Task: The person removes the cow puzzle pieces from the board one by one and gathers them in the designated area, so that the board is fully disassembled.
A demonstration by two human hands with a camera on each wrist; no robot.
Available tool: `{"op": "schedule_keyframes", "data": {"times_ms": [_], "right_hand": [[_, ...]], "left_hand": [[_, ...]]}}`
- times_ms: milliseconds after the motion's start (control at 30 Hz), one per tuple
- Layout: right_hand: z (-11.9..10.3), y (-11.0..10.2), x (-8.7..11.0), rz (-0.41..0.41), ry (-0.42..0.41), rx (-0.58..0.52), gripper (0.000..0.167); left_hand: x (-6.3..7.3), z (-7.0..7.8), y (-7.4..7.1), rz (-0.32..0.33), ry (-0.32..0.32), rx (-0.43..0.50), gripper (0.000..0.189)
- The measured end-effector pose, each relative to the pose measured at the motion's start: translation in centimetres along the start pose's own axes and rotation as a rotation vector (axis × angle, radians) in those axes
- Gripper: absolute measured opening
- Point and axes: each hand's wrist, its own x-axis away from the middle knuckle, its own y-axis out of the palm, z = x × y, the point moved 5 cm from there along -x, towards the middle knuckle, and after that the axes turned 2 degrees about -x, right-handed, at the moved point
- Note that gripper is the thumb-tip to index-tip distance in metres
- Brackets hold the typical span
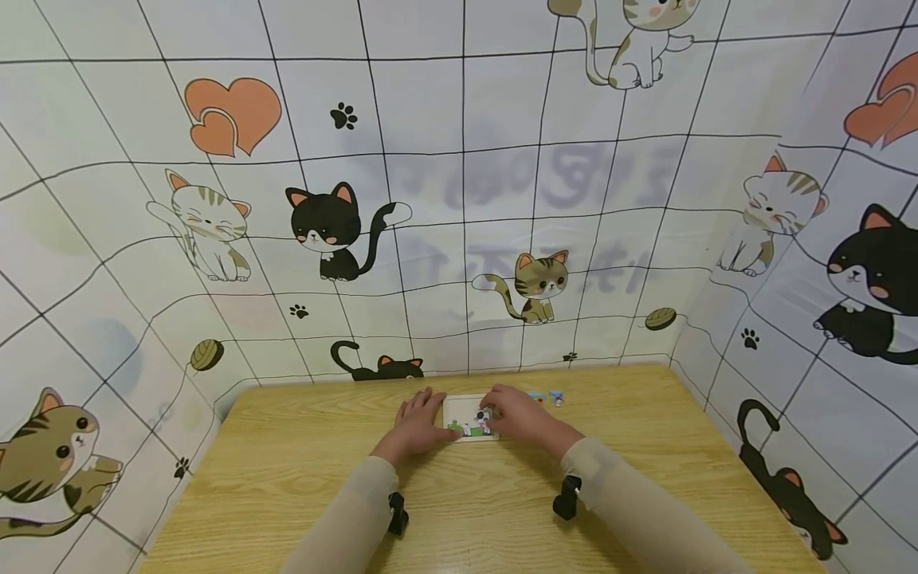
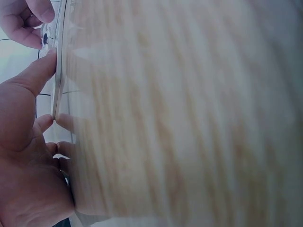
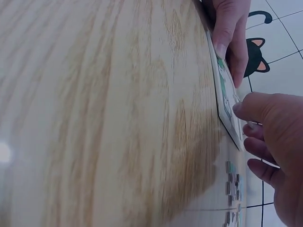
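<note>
A small jigsaw puzzle board (image 1: 457,408) with a pale frame lies near the back of the table. Green and black-and-white picture pieces fill its lower part; the upper left is bare. My left hand (image 1: 416,424) rests at the board's left edge, its thumb (image 2: 40,71) pressing the near rim and its fingers extended. Over the right side, my right hand (image 1: 523,413) pinches a black-and-white puzzle piece (image 1: 483,415) between thumb and fingers, low over the board. The fingers partly hide this piece in the right wrist view.
Several loose colourful puzzle pieces (image 1: 555,398) lie right of the board, behind my right hand; the right wrist view shows pieces (image 3: 232,182) beside the board's corner. The wooden table (image 1: 473,502) meets a cat-patterned wall covering (image 1: 445,183) at the back and sides.
</note>
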Motion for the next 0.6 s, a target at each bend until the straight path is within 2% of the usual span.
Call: {"op": "schedule_keyframes", "data": {"times_ms": [200,433,600], "right_hand": [[0.1,-0.4,0.7,0.035,-0.020,-0.047,0.025],[0.3,-1.0,1.6,0.045,-0.030,-0.085,0.025],[1.0,-1.3,2.1,0.045,-0.002,-0.104,0.028]], "left_hand": [[0.0,0.0,0.1,0.008,0.000,0.010,0.096],[0.6,0.7,-0.3,-0.016,-0.015,-0.004,0.097],[0.5,0.6,-0.3,0.001,-0.002,0.002,0.095]]}}
